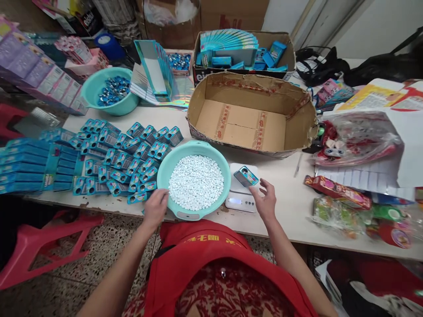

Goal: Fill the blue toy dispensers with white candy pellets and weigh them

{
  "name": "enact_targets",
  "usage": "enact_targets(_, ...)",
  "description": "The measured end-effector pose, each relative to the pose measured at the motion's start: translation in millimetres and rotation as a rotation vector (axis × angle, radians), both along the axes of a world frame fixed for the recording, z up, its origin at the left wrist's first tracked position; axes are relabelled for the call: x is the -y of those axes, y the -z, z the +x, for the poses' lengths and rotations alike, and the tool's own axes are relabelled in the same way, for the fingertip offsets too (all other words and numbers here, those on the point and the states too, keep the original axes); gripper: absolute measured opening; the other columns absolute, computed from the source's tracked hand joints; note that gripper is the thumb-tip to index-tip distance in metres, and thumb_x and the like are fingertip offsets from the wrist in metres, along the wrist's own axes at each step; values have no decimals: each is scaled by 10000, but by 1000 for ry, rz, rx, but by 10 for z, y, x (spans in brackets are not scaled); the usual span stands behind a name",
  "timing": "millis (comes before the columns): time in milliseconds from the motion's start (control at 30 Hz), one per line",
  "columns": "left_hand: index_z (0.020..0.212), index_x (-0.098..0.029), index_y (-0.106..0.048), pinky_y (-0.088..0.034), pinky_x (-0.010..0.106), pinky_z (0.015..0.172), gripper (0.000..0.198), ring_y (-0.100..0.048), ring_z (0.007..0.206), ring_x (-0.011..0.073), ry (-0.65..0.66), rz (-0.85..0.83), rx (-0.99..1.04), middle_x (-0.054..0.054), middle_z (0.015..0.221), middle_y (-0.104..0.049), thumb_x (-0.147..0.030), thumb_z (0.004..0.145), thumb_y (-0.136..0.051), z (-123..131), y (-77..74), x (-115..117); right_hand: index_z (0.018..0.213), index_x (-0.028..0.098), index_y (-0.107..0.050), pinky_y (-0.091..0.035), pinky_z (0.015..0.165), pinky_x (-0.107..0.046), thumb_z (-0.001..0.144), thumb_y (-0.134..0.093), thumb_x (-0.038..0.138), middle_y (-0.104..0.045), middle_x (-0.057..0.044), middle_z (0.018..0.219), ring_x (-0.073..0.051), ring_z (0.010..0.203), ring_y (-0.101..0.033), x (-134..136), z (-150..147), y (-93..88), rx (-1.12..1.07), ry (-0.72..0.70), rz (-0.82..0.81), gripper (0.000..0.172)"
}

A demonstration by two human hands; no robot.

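A mint-green bowl [162, 169] of small white pellets [196, 182] stands in front of me. My left hand [156, 208] is at its left rim with the fingers drawn together; anything between them is too small to make out. On the white kitchen scale [236, 201] to the right rests a small blue box [246, 176] with a round hole in its top face. My right hand [265, 200] is beside this box with thumb and fingers apart, close to its right corner. Rows of similar blue boxes [134, 166] stand left of the bowl.
Behind the scale is a cardboard carton [244, 121]; another carton [289, 55] beyond it holds blue packs. A second green bowl [89, 90] contains shiny blue pieces. Stacked blue cartons [24, 169] occupy the far left. Plastic-wrapped goods [343, 215] and a red box [340, 192] lie right.
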State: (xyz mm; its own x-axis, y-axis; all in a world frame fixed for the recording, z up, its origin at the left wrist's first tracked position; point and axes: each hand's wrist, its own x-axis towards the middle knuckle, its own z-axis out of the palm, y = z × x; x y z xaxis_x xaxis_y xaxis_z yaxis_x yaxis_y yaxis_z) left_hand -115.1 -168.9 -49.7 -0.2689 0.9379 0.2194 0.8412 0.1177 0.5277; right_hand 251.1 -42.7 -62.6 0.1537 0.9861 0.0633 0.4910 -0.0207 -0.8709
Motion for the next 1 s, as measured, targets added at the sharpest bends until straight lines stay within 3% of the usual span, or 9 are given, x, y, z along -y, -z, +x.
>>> enact_targets(167, 996, -168, -611, -442, 378, 906, 212, -556, 1050, 263, 188, -434, -77, 120, 1064, -625, -292, 847, -527, 430, 172, -601, 1172, 163, -544, -464, 901, -431, 647, -714, 517, -553, -120, 1171, -261, 1074, -541, -141, -201, 56, 14, 1, 12, 656)
enact_targets(300, 823, -188, -570, -446, 352, 787, 112, -579, 885, 238, 188, -541, 149, 76, 879, -606, -279, 839, -507, 610, 204, -888, 1006, 150, -614, -473, 821, -403, 626, -702, 537, -616, -61, 927, -216, 848, -575, -224, -277, 5, -9, 61, -47, 549)
enact_targets(400, 700, -190, -495, -417, 269, 608, 187, -528, 615, 153, 28, -463, 599, 9, 647, -512, -336, 816, -502, 549, 192, -934, 946, 169, -629, -468, 781, -371, 666, -690, 523, -600, -29, 855, -193, 793, -558, -216, -293, -247, 17, 36, 38, 455)
enact_targets(500, 737, -185, -493, -324, 218, 443, 241, -432, 452, 96, -149, -349, 1151, -9, 603, -504, -413, 802, -451, 453, 108, -961, 947, 190, -631, -470, 761, -349, 724, -688, 470, -599, -23, 853, -190, 799, -567, -146, -379, -612, 59, -95, 156, 363)
enact_targets(600, 685, -175, -487, -209, 180, 357, 282, -376, 374, 58, -291, -254, 1619, -15, 554, -504, -445, 753, -532, 451, -119, -1035, 998, 210, -622, -481, 757, -340, 771, -682, 412, -617, -34, 895, -196, 832, -585, -42, -597, -843, 52, -265, 191, 309)
enact_targets(667, 595, -178, -436, -150, 167, 331, 363, -319, 334, 37, -325, -151, 1819, -46, 475, -430, -465, 734, -609, 518, -344, -1092, 1031, 219, -611, -486, 768, -345, 793, -672, 389, -625, -47, 929, -208, 868, -592, 38, -793, -848, 48, -386, 178, 299)
enact_targets(733, 550, -178, -398, -168, 164, 324, 439, -302, 325, 31, -276, 7, 1879, -66, 440, -373, -487, 730, -653, 624, -578, -1129, 1050, 218, -601, -486, 779, -361, 807, -661, 384, -629, -60, 944, -227, 898, -589, 115, -989, -764, 80, -482, 161, 301)
enact_targets(833, 524, -172, -409, -342, 180, 398, 479, -433, 390, 57, -232, 213, 1791, -55, 450, -408, -523, 720, -671, 801, -824, -1137, 1056, 214, -593, -482, 777, -381, 818, -646, 388, -632, -69, 940, -250, 908, -582, 195, -1219, -615, 144, -567, 156, 299)
enact_targets(1000, 532, -164, -471, -467, 255, 569, 465, -586, 543, 126, -285, 303, 1584, -19, 511, -502, -544, 740, -641, 973, -836, -1122, 1052, 216, -585, -475, 774, -376, 832, -634, 386, -629, -67, 927, -249, 900, -580, 211, -1364, -568, 150, -606, 169, 283)
